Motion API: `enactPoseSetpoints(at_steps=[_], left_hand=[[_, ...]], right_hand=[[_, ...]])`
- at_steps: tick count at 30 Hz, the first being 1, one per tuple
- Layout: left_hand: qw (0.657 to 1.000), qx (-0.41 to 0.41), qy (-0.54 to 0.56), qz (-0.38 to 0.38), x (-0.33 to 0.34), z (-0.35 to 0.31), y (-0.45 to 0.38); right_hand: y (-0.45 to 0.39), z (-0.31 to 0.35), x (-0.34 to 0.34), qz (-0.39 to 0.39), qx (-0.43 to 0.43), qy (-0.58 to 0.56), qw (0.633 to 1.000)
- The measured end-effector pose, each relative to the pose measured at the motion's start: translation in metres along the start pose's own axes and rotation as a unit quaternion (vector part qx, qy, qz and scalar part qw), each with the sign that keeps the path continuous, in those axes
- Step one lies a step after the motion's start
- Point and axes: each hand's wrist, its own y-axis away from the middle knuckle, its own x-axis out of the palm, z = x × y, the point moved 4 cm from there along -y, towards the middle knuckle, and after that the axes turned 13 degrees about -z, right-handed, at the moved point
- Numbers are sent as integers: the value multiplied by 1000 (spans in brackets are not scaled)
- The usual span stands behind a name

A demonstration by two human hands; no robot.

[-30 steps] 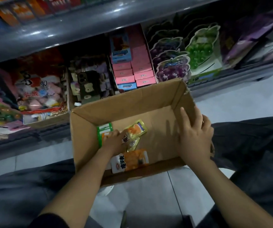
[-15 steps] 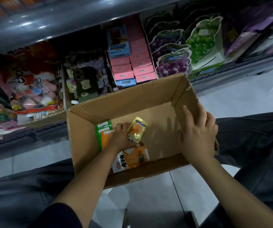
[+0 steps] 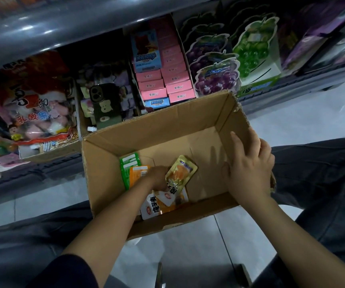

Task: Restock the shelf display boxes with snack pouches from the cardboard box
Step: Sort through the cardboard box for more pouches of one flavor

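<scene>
Left hand [image 3: 157, 177] pinching a yellow snack pouch [image 3: 181, 172] inside the cardboard box [image 3: 109, 163] near the shelf, above other pouches [image 3: 135, 173]; right hand [image 3: 248, 171], fingers spread, rests on the box's right wall.

The left hand [image 3: 157, 177] covers part of the orange pouch [image 3: 139, 175] and the lower edge of the yellow pouch [image 3: 181, 172], so its fingers and their hold cannot be made out. The white-and-orange pouch [image 3: 157, 206] lies partly behind the near wall of the cardboard box [image 3: 180, 221]. The right hand [image 3: 249, 173] hides the box's right wall, and the purple packs [image 3: 312, 38] at the top right are too dark and blurred to read.
</scene>
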Motion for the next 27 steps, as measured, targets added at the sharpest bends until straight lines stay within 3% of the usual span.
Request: enactPoseSetpoints(at_steps=[3,7,14,20,25,27], left_hand=[[998,17,-6,59,2,-2,8],[993,-3,72,98,9,6,16],[993,-15,117,28,12,10,17],[992,-63,105,11,8,10,18],[980,-103,167,-30,-16,12,19],[960,-122,244,-67,-32,12,17]], right_hand=[[0,0,-1,0,2,-2,1000],[-1,1,-2,-6,2,-3,1000],[-1,1,-2,2,2,4,1000],[-1,2,-3,4,6,10,1000],[-1,2,-3,1,10,7,1000],[-2,2,-4,1,14,-1,1000]])
